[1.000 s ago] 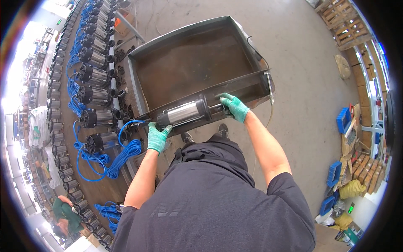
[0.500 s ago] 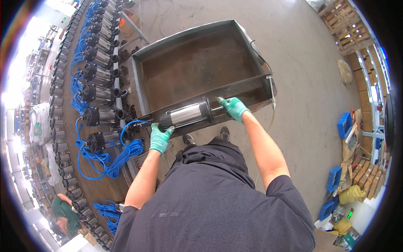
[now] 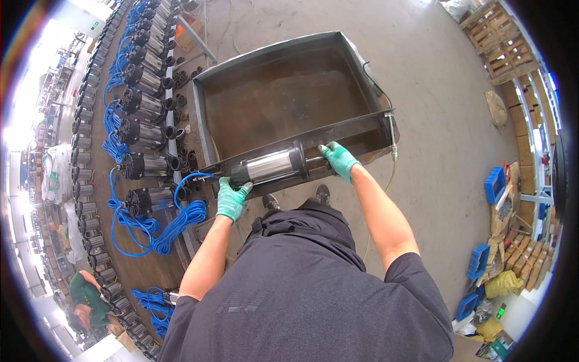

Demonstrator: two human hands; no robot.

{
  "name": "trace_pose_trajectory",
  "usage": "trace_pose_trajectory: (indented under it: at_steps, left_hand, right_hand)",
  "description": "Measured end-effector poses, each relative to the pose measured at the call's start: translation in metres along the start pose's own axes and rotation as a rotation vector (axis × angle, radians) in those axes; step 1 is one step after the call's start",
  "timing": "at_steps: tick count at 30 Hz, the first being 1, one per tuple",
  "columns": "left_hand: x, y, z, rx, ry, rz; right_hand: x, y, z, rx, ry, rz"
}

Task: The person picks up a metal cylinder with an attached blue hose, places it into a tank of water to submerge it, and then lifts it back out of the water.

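A steel-bodied pump motor (image 3: 265,168) with black ends lies on its side along the near ledge of a metal tank (image 3: 200,117). My left hand (image 3: 230,200), in a green glove, grips its black left end, thumb and fingers apart around it. At the right end, past the wide black flange (image 3: 299,159), my right hand (image 3: 340,161), gloved too, closes on the thin protruding shaft (image 3: 313,159). The fingers' undersides are hidden. From the motor's left end a blue cable (image 3: 188,177) runs to a coiled bundle (image 3: 181,226).
Several similar motors (image 3: 143,134) stand in a long row on the left bench, with blue cable coils beside them. A hose (image 3: 393,163) with a metal fitting hangs at the tank's right corner. Blue bins (image 3: 496,184) and wooden pallets (image 3: 499,42) lie far right. A co-worker (image 3: 90,298) bends at lower left.
My hands keep their hold on the motor and shaft, and the right hand has shifted very slightly to the right. The whole view has moved a little. The co-worker's posture has changed slightly.
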State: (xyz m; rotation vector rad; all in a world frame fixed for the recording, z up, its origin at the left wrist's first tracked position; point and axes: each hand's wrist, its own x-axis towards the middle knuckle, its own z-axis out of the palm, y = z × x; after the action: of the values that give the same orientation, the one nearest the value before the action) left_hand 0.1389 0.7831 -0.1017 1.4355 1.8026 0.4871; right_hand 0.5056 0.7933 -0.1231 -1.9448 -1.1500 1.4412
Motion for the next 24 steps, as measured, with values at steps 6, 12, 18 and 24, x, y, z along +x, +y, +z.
trace_pose_trajectory:
  at_steps: [6,12,18,24]
  left_hand:
    - [0.003,-0.008,0.002,0.007,0.017,0.030]
    - [-0.005,0.003,-0.001,0.007,0.009,0.016]
    - [-0.002,-0.003,0.001,-0.063,0.009,0.037]
    - [0.000,-0.006,0.002,-0.075,0.012,0.011]
  right_hand:
    - [-0.018,-0.001,-0.032,0.565,-0.517,0.046]
    - [-0.007,-0.016,-0.018,0.007,-0.266,0.186]
    - [-0.010,0.009,-0.014,-0.094,0.088,-0.511]
    - [-0.015,0.013,-0.033,-0.532,0.037,-0.837]
